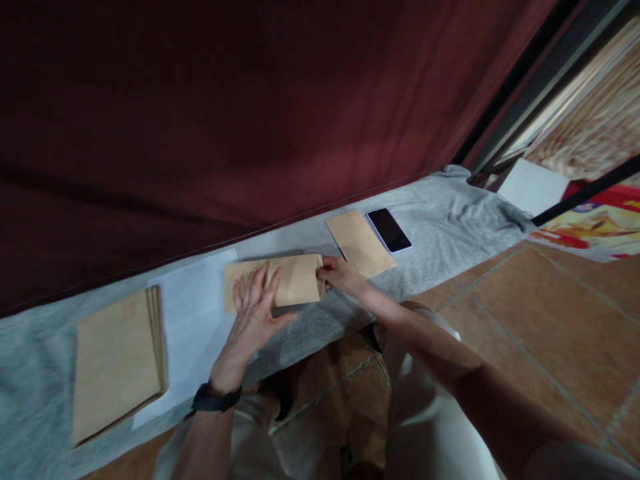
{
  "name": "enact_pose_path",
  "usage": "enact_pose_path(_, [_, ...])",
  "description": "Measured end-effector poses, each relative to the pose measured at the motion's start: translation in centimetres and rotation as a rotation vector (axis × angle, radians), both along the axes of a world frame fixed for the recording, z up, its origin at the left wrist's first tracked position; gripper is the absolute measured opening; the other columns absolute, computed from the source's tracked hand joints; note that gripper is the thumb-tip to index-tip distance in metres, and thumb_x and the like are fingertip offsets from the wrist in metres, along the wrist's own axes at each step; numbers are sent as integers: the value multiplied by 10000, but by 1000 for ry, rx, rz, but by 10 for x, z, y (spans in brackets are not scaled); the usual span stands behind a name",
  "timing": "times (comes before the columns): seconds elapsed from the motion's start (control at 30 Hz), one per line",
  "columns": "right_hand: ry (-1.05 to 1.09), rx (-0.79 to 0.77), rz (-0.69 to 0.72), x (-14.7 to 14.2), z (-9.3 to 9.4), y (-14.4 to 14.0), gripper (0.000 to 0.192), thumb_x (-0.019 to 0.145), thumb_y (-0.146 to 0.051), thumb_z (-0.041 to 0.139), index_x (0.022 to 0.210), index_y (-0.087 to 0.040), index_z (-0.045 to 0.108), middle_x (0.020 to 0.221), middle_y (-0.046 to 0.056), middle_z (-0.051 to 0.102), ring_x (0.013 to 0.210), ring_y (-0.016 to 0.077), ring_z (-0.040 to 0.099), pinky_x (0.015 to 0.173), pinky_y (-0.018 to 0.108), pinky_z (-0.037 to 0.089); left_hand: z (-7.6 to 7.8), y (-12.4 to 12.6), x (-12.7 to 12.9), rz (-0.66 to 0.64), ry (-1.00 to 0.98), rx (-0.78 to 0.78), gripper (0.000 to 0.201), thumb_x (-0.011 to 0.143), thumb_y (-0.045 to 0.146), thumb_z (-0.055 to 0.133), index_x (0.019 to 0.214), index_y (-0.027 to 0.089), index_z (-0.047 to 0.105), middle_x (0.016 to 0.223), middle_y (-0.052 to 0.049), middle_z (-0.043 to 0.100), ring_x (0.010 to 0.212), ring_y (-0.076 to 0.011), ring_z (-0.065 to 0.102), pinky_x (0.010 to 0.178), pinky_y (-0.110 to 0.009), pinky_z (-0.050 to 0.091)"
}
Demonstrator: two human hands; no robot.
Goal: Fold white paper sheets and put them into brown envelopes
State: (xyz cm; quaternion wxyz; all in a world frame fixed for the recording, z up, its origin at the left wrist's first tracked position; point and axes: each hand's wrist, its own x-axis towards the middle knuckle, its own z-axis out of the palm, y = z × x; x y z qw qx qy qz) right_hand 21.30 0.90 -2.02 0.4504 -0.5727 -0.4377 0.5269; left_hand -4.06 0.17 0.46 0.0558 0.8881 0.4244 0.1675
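Grey cloth (450, 210) is lying beneath both hands. Spread flat, the left hand (255, 312) is seemingly steadying the envelope (299, 280) between them; the right hand (341, 273) is touching its end, grip unclear.

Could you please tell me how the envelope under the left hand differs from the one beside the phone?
The left hand lies on the first envelope and the right hand is at its end; neither holds the second envelope. The first envelope lies lengthwise along the cloth; the second envelope lies slantwise across it. Both are tan.
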Motion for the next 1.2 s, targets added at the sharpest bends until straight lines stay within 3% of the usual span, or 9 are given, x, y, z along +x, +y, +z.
enact_pose_path(0.13, [206,-73,-101,1,2,0,66,732,-194,640,786,-176,671,682,-21,682,593,116,616,525,190,486,0,0,8,73,-98,50,749,948,472,624,1602,266,321,1674,-180,276,1539,-390,268,1235,-643,133])
enact_pose_path(0.27, [344,-59,-172,2,1,-1,166,693,-277,722,823,-187,671,749,-8,713,643,131,638,566,215,529,-6,-2,21,185,-365,-36,636,945,457,630,1510,214,469,1528,-194,471,1437,-354,436,1186,-551,345])
enact_pose_path(0.37, [402,-55,-218,-1,0,-3,247,665,-333,764,851,-195,676,767,-13,715,644,129,630,560,218,529,-13,-7,36,344,-687,-321,611,910,449,674,1442,199,509,1312,-162,616,1235,-301,617,1035,-466,520])
enact_pose_path(0.53, [438,-30,-240,-10,2,-9,316,643,-348,804,889,-186,690,807,-2,720,646,130,619,547,232,517,-14,-16,57,449,-1245,-1057,522,858,444,752,1264,204,530,976,-73,735,898,-227,757,827,-367,614])
enact_pose_path(0.6, [435,-26,-250,-13,2,-12,323,642,-359,812,886,-187,690,796,-2,715,639,132,617,541,238,516,-10,-17,60,470,-1379,-1242,410,849,411,776,1127,190,571,909,-75,753,877,-235,773,811,-351,620])
enact_pose_path(0.67, [435,-23,-261,-15,2,-14,329,633,-378,821,869,-192,686,786,-1,713,639,137,625,534,241,517,-7,-17,62,498,-1465,-1332,325,844,359,791,1033,176,601,890,-85,763,870,-240,780,810,-345,625])
enact_pose_path(0.87, [422,1,-251,-20,-2,-20,355,639,-437,843,847,-214,664,751,-13,709,607,128,629,539,239,524,-6,-19,70,437,-1563,-1458,251,822,260,819,979,149,658,941,-113,790,874,-247,786,834,-350,630])
enact_pose_path(1.2, [275,-30,-166,-28,-3,-31,318,702,-459,773,886,-248,622,827,1,721,691,166,668,654,304,579,-17,-18,73,518,-1602,-1275,198,783,157,794,962,121,718,876,-67,777,656,-138,715,637,-253,597])
